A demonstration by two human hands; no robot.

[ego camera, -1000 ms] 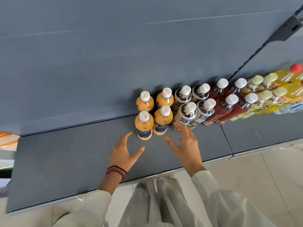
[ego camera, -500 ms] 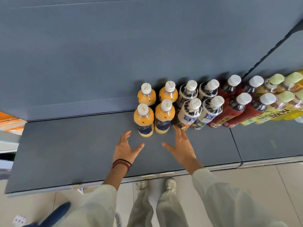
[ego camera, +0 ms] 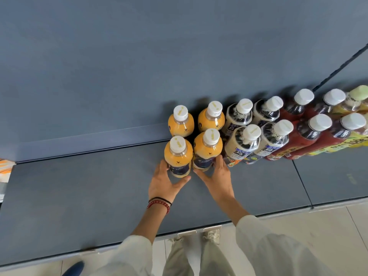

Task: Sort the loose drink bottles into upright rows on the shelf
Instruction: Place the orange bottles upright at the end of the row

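Several orange juice bottles with white caps stand upright in two rows on the grey shelf [ego camera: 79,196]. My left hand [ego camera: 164,182] cups the base of the front left orange bottle [ego camera: 178,154], thumb and fingers around it. My right hand [ego camera: 218,177] cups the base of the front right orange bottle [ego camera: 208,149]. Behind them stand two more orange bottles [ego camera: 181,122]. To the right run paired rows of cream-labelled dark bottles [ego camera: 244,144], red-labelled bottles [ego camera: 310,134] and yellow-green bottles [ego camera: 356,100].
The shelf's back panel [ego camera: 139,56] rises right behind the rear row. A seam [ego camera: 301,186] splits the shelf boards on the right. An orange and white package [ego camera: 5,168] lies at the far left edge. Tiled floor and my shoes [ego camera: 212,235] are below the shelf's front lip.
Both hands have moved forward from open and apart on the shelf to close around the bases of the two front orange bottles. The camera has shifted left and closer.
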